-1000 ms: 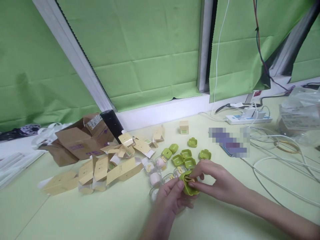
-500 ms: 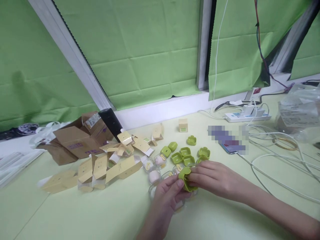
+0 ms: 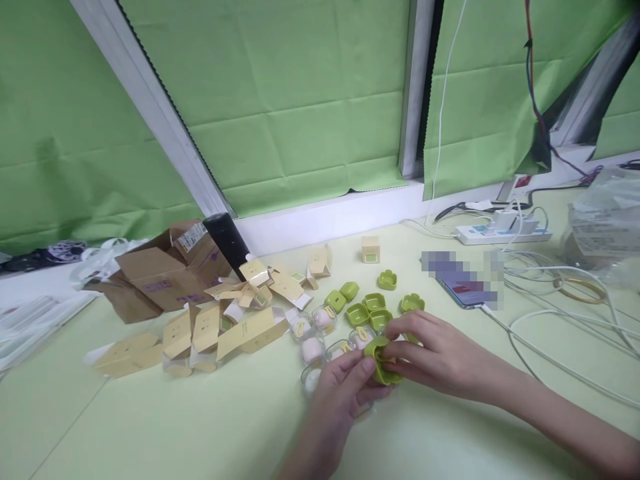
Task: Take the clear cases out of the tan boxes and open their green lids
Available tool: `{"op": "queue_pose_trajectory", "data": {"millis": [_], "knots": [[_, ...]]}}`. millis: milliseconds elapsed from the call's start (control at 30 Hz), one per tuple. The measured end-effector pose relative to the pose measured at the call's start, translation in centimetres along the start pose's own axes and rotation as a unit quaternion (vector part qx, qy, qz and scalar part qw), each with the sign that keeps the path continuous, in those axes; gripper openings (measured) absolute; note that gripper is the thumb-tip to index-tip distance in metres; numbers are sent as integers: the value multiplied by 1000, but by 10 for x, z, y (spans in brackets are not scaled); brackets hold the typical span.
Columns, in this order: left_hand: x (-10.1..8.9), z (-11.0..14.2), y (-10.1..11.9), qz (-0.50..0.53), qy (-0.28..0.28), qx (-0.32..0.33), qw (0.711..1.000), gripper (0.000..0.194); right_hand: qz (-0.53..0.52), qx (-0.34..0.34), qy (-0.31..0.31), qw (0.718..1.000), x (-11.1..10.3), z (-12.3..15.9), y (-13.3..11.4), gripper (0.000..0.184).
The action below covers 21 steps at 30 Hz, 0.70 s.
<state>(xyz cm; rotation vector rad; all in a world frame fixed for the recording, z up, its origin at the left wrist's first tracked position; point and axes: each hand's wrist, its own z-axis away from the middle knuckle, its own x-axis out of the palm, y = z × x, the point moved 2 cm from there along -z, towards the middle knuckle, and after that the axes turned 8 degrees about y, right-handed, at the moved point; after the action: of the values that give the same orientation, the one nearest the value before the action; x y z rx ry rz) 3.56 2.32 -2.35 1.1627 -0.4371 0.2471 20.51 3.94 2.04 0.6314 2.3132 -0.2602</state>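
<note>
My left hand is closed round the side of a green flower-shaped cup, which it holds tilted above the table. Bent fingers of my right hand reach into the cup's opening and grip it; whether something small is between them is hidden. Just behind stand several more green flower-shaped cups and two closed green pieces. Under and left of my hands are several clear containers with pale pink or white contents, some with yellow marks.
Opened yellow cartons lie heaped at left, before a brown cardboard box and a black cylinder. A small carton stands at the back. At right are a phone, white cables and a power strip.
The right hand's fingers have shifted within the cup, with the index finger arched higher. The left hand keeps its hold. The whole view has shifted slightly.
</note>
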Motion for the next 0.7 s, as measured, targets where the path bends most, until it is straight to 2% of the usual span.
{"op": "queue_pose_trajectory", "data": {"millis": [100, 267, 400, 467, 567, 700], "knots": [[0, 1, -1, -10, 0, 5, 1000, 31, -8, 1, -15, 1000, 0, -1, -3, 20], [-1, 5, 1, -33, 2, 1, 999, 36, -31, 50, -81, 995, 4, 4, 0, 26], [-3, 5, 6, -46, -17, -13, 999, 38, -108, 64, -26, 992, 0, 3, 5, 20], [-4, 5, 8, -85, -23, -10, 996, 35, -183, 75, -20, 980, -4, -1, 4, 14], [-3, 4, 9, -129, -42, 15, 991, 30, -290, 105, -56, 950, -10, -5, 0, 7], [-2, 4, 8, -130, -44, 61, 989, 27, -358, 175, -93, 912, -7, -3, -8, 34]]}}
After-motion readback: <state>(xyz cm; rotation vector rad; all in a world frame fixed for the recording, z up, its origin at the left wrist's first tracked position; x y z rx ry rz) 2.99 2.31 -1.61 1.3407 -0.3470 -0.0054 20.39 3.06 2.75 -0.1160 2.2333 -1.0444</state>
